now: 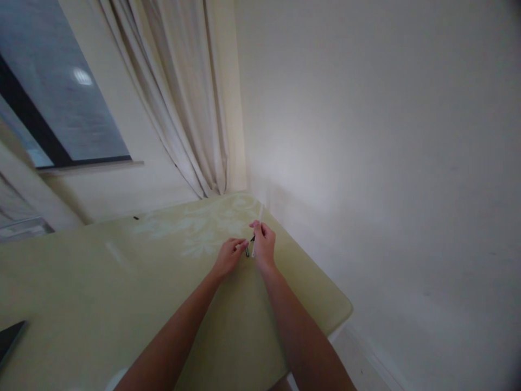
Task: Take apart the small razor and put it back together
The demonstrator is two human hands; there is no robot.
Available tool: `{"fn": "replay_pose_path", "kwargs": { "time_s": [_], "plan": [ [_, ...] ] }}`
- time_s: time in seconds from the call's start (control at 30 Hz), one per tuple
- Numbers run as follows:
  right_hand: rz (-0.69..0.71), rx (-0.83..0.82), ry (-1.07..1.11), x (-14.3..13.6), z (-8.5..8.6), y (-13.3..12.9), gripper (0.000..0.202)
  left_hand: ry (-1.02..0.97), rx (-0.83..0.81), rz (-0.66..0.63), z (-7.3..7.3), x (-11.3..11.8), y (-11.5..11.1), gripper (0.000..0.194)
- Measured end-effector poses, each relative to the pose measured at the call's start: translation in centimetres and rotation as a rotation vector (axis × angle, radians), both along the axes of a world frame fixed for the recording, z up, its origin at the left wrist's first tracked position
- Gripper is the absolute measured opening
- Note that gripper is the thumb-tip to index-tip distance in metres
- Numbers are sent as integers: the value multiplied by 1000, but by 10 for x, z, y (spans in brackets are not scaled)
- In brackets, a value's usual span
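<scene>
My left hand (232,255) is at the right end of the table, its thumb and fingers pinched on a small dark, tube-like piece (247,252) pointing down. Just to its right is my right hand (264,243), fingers curled closed around a small thin black piece (253,239), whose tip pokes out toward the left hand. A slim whitish stick (261,210) shows beyond the right hand, with a pale end also visible below the fingers; whether the hand grips it or it lies on the table, I cannot tell. The two hands are close together but apart.
The yellow-green table (101,293) has a pale leaf pattern. A small dark piece (135,218) lies near its far edge. A dark flat object (11,339) is at the left edge. The wall (386,163) borders the table's right side; a curtain (183,92) hangs behind.
</scene>
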State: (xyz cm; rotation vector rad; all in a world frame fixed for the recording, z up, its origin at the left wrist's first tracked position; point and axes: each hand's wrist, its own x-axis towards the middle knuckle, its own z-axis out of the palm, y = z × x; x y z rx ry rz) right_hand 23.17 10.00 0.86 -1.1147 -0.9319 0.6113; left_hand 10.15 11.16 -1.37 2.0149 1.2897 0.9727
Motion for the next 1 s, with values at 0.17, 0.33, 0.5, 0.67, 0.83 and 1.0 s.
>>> {"fn": "replay_pose_path", "kwargs": {
  "time_s": [0.17,0.33,0.5,0.67,0.83,1.0],
  "plan": [
    [23,6,92,1,-8,6,56,154,39,-80,-9,-9,-7,29],
    [213,-28,124,-16,-10,1,61,55,-40,-132,-4,-62,-45,31],
    [502,-100,66,-53,-10,-27,56,-109,-72,55,-2,-127,-89,33],
    [765,-90,-7,-76,-13,-49,35,-408,-166,137,-4,-144,-92,46],
    [878,-126,80,-76,-9,-54,26,-623,-186,174,1,-140,-88,52],
    [850,-173,46,-75,-4,-59,28,-707,-205,182,7,-137,-91,54]
  ]
}}
